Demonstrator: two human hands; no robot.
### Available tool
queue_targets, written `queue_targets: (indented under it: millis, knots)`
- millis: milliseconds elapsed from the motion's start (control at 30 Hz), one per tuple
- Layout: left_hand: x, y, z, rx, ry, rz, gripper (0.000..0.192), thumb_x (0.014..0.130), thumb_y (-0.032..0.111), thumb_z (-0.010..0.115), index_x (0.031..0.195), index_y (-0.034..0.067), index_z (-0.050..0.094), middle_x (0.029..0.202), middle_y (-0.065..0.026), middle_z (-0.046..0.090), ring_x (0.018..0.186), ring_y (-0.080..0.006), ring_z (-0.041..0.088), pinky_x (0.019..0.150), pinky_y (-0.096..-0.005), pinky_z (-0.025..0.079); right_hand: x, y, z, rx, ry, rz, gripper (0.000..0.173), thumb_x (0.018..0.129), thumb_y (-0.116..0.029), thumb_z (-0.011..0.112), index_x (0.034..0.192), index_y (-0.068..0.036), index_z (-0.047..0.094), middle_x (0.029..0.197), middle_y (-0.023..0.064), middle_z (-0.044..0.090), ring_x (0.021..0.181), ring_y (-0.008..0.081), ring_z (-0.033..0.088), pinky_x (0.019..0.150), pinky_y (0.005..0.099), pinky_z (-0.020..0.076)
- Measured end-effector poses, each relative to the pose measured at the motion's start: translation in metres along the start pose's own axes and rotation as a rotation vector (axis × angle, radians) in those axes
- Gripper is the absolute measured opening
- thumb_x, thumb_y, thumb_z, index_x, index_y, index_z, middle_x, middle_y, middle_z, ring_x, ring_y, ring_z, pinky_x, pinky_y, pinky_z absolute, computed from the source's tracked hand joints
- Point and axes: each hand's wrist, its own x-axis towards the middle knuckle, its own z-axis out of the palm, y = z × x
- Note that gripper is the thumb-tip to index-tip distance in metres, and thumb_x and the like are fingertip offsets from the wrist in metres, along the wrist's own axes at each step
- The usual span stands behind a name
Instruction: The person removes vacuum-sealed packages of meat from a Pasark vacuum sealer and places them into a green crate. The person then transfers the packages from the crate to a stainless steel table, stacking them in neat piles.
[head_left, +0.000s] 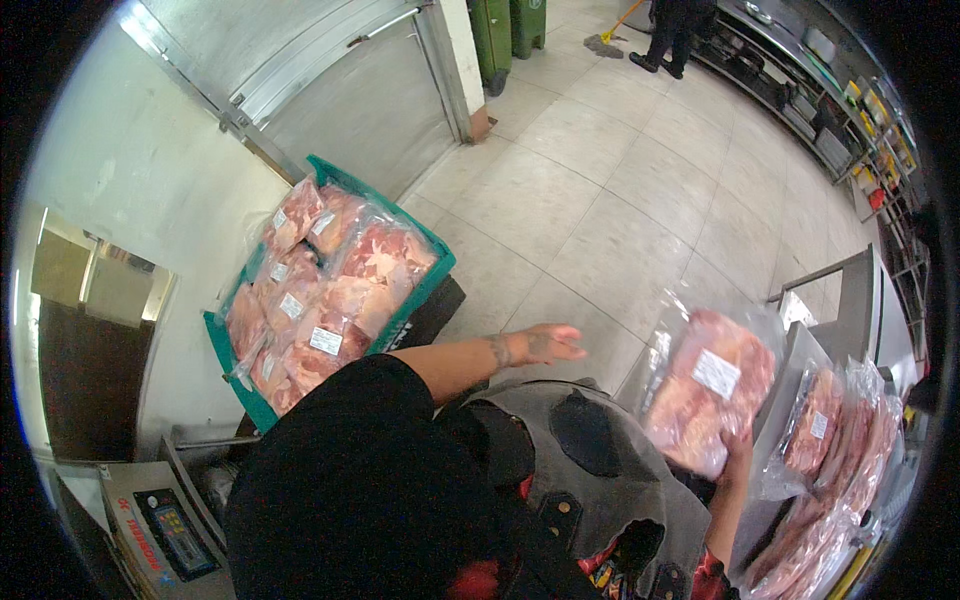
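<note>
My right hand (736, 451) grips the lower edge of a clear plastic bag of raw meat (709, 397) with a white printed label. The bag hangs over the floor at my right side, slightly blurred. Held out in front of my apron (585, 427), my left hand (553, 343) is empty with its fingers apart. To my left, a green plastic crate (416, 225) is filled with several labelled bags of meat (352, 292). More bagged meat (817, 442) lies on a metal surface (787, 375) to the right, close to my right hand.
Behind the crate is a metal door (360, 90). A vacuum-sealing machine (161, 525) with a control panel stands at lower left. Green wheeled bins (499, 37), a mop (604, 45) and a person in dark clothes (671, 34) are farther off. Metal shelving (795, 97) lines the right.
</note>
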Motion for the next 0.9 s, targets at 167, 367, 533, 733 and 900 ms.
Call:
queue_targets:
  millis: [167,367,533,733,900]
  knots:
    - [-0.016,0.036,-0.022,-0.776,-0.224,0.375,0.067,0.089,0.04,0.068,0.139,0.002,0.047,0.13,-0.0114,0.061,0.121,-0.0227,0.057,0.102,-0.0386,0.046,0.071,-0.079,0.194,-0.276,-0.453,-0.056,0.087,0.059,-0.023,0.086,0.133,0.0,0.047,0.119,0.0099,0.063,0.105,0.0227,0.063,0.093,0.0374,0.0504]
    - [-0.145,0.026,-0.186,-1.103,0.158,0.697,0.048,0.094,0.027,0.061,0.133,0.002,0.052,0.128,-0.0119,0.061,0.116,-0.0231,0.06,0.103,-0.0414,0.047,0.081,-0.12,0.457,-0.512,-0.816,-0.287,0.082,0.071,-0.038,0.086,0.133,0.0,0.05,0.118,0.0108,0.064,0.106,0.0217,0.062,0.092,0.0345,0.0495]
    - [-0.272,-0.023,-0.294,-1.239,0.559,0.816,0.05,0.094,0.034,0.059,0.131,0.001,0.051,0.122,-0.0114,0.063,0.11,-0.0265,0.062,0.098,-0.0428,0.05,0.085,-0.112,0.566,-0.86,-0.702,-0.645,0.055,0.083,-0.023,0.077,0.13,-0.004,0.054,0.12,0.011,0.065,0.103,0.0249,0.063,0.088,0.0367,0.0522]
    - [-0.236,-0.143,-0.388,-1.372,1.112,0.625,0.045,0.093,0.037,0.063,0.125,0.006,0.056,0.111,-0.0118,0.064,0.093,-0.0249,0.064,0.083,-0.04,0.054,0.135,-0.031,0.554,-1.309,-0.646,-0.459,0.048,0.083,-0.025,0.075,0.124,-0.006,0.06,0.119,0.015,0.066,0.098,0.0285,0.067,0.087,0.0393,0.0531]
    - [-0.231,-0.246,-0.439,-0.532,0.837,-0.255,0.04,0.087,0.046,0.067,0.103,0.01,0.064,0.089,-0.0098,0.069,0.072,-0.0256,0.063,0.069,-0.0377,0.051,0.2,0.064,0.396,-1.657,-0.639,-0.349,0.05,0.082,-0.036,0.075,0.12,-0.006,0.062,0.117,0.0163,0.066,0.112,0.0352,0.062,0.096,0.0421,0.0491]
